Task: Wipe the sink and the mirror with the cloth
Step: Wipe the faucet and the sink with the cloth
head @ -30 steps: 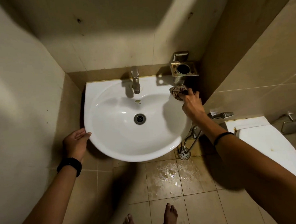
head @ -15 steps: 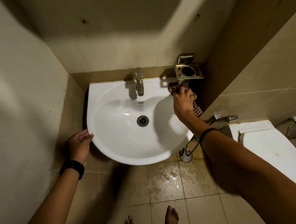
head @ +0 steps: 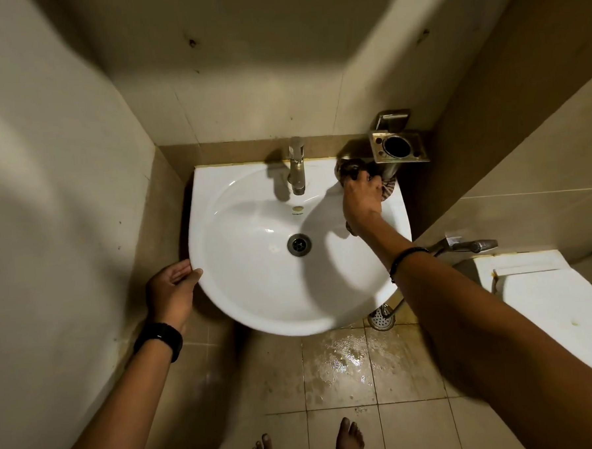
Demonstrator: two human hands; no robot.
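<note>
A white wall-hung sink (head: pixel 257 295) fills the middle of the view, with a metal tap (head: pixel 297 169) at its back and a drain (head: pixel 299 244) in the bowl. My right hand (head: pixel 360 197) presses a bunched dark patterned cloth (head: pixel 387 189) onto the sink's back right corner, just under a metal holder. My left hand (head: pixel 173 292) rests against the sink's left rim with fingers spread, holding nothing. No mirror is in view.
A square metal cup holder (head: pixel 398 147) juts from the wall above the right corner. A white toilet (head: pixel 549 314) and a spray hose (head: pixel 470 246) stand to the right. The floor tiles (head: pixel 339 362) under the sink are wet. My bare feet show at the bottom.
My right hand has slid the cloth along the right rim toward the back corner beneath the holder. My left hand has stayed on the left rim.
</note>
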